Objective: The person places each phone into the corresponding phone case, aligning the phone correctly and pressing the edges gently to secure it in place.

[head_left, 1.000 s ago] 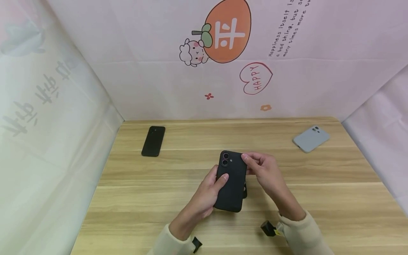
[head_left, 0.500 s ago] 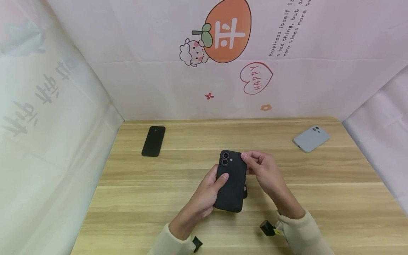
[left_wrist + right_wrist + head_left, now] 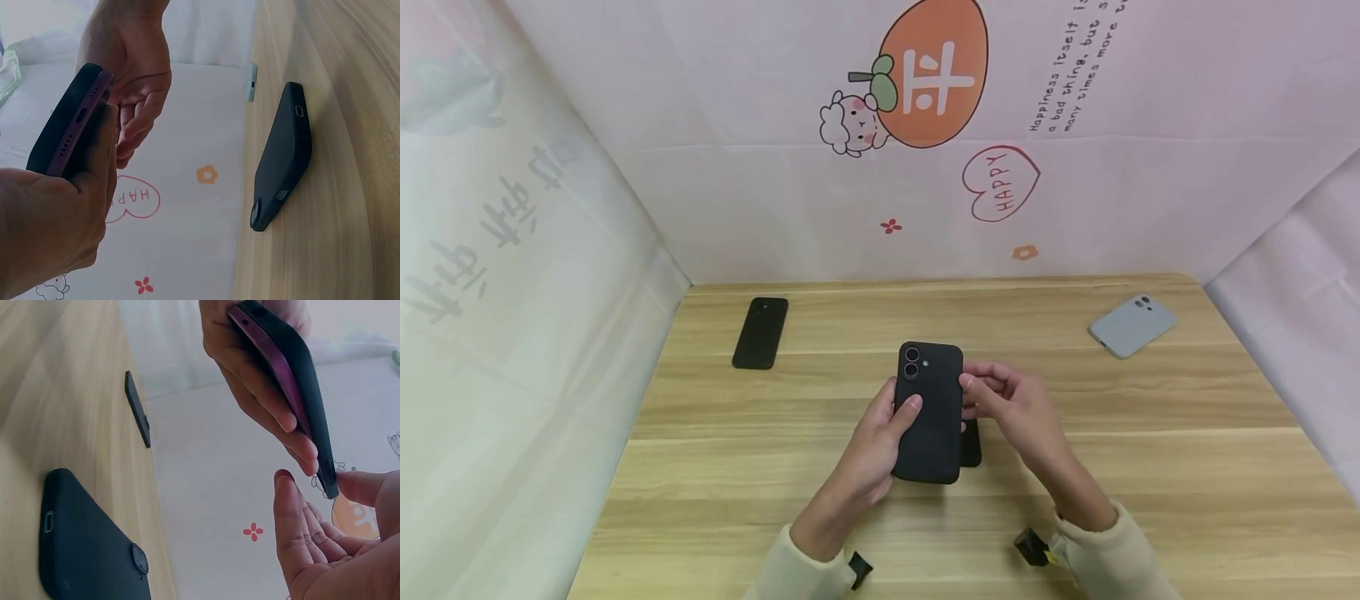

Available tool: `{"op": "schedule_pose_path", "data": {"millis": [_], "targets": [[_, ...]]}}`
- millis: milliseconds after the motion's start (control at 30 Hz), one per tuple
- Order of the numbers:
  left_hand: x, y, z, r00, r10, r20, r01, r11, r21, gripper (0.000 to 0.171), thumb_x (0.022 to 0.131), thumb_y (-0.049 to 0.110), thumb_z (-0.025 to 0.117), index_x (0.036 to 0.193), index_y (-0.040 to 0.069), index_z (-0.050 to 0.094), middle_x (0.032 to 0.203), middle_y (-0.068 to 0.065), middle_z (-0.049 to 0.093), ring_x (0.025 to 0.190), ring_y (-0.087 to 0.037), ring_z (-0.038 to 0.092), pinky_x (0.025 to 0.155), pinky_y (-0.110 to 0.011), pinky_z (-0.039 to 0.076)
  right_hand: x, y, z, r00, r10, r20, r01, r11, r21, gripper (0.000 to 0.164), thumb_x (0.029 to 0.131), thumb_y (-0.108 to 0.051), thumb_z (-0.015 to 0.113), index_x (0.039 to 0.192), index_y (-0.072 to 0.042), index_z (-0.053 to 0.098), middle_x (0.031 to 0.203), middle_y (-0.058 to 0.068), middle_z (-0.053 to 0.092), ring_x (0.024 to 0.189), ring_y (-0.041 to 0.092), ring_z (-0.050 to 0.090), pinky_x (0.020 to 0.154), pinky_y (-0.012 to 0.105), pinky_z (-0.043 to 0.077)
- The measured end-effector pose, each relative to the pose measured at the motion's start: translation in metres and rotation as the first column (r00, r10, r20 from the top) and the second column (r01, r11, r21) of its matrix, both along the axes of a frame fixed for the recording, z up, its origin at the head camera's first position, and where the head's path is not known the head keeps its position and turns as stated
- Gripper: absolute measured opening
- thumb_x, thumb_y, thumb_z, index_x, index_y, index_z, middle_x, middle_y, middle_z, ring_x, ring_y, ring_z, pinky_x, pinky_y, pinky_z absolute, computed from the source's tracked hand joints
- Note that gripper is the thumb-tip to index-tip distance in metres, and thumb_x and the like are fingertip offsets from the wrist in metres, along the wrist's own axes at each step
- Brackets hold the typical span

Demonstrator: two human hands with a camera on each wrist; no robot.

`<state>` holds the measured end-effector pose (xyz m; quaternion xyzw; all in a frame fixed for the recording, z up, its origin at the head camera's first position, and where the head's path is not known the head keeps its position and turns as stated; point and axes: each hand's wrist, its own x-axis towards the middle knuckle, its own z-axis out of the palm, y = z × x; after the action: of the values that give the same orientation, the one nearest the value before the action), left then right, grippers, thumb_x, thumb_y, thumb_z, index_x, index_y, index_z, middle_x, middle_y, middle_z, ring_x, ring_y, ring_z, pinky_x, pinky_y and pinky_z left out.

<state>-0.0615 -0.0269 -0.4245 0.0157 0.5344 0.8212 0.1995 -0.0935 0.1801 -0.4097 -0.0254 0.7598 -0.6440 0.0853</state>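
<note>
My left hand [image 3: 868, 446] grips a phone [image 3: 928, 417] with a purple side, its thumb lying over the black back. A black case [image 3: 315, 425] covers that back, and purple edge shows along it in both wrist views. At the phone's right side, my right hand [image 3: 1015, 408] has its thumb touching the case edge near the camera end. In the right wrist view, the other fingers of the right hand stand apart from the phone. Beneath the held phone, partly hidden in the head view, a black phone case [image 3: 284, 156] lies on the table; whether it holds a phone I cannot tell.
A black phone [image 3: 761, 333] lies at the table's back left. Toward the back right is a light blue-grey phone or case [image 3: 1132, 326]. The wooden table [image 3: 700, 483] meets a printed white cloth [image 3: 775, 208] behind, with cloth at both sides.
The left hand has shifted the phone left and slightly up, turning it more upright. The right hand's hold at the top corner has loosened, and its thumb sits lower on the edge.
</note>
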Motion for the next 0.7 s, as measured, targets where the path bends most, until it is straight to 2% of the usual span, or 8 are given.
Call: {"op": "schedule_pose_path", "data": {"millis": [100,267,367,533,700], "targets": [[0.0,-0.001,0.0,1.0,0.014,-0.006,-0.014,1.0,-0.014,0.033,0.115,0.019,0.045,0.147,0.008,0.046,0.133,-0.018,0.066,0.115,-0.025,0.07,0.088,-0.035,0.061,0.004,0.0,-0.003,1.0,0.022,0.004,-0.023,0.999,0.022,0.036,0.106,-0.016,0.068,0.129,0.011,0.065,0.098,0.017,0.075,0.084,0.019,0.074,0.076,0.037,0.066],[-0.001,-0.002,-0.001,0.998,0.057,-0.029,-0.057,0.998,-0.002,0.032,0.115,0.017,0.043,0.146,0.006,0.045,0.134,-0.017,0.063,0.115,-0.021,0.067,0.09,-0.034,0.06,0.012,0.001,-0.008,0.994,0.077,0.072,-0.083,0.993,0.084,0.038,0.108,-0.025,0.065,0.126,0.009,0.067,0.096,0.016,0.074,0.085,0.024,0.075,0.077,0.037,0.066],[-0.002,-0.003,-0.001,0.995,0.086,-0.041,-0.085,0.996,0.009,0.033,0.115,0.014,0.042,0.147,0.006,0.043,0.136,-0.018,0.062,0.117,-0.021,0.066,0.093,-0.034,0.06,0.015,0.001,-0.012,0.986,0.137,0.1,-0.148,0.983,0.111,0.039,0.109,-0.029,0.063,0.117,0.008,0.07,0.093,0.015,0.073,0.083,0.026,0.075,0.075,0.035,0.066],[-0.002,-0.004,0.0,0.994,0.098,-0.048,-0.096,0.995,0.037,0.034,0.116,0.013,0.041,0.149,0.007,0.041,0.14,-0.024,0.063,0.122,-0.028,0.068,0.098,-0.039,0.06,0.021,0.0,-0.017,0.958,0.264,0.111,-0.278,0.952,0.129,0.039,0.11,-0.03,0.061,0.097,0.005,0.073,0.083,0.013,0.072,0.076,0.031,0.075,0.072,0.042,0.066],[-0.002,-0.004,0.0,0.994,0.092,-0.054,-0.089,0.994,0.066,0.035,0.116,0.014,0.04,0.151,0.01,0.04,0.141,-0.026,0.063,0.124,-0.035,0.068,0.101,-0.046,0.059,0.025,-0.004,-0.018,0.924,0.369,0.102,-0.377,0.924,0.069,0.036,0.108,-0.024,0.064,0.091,0.006,0.072,0.082,0.018,0.077,0.077,0.041,0.077,0.072,0.051,0.065]]}}
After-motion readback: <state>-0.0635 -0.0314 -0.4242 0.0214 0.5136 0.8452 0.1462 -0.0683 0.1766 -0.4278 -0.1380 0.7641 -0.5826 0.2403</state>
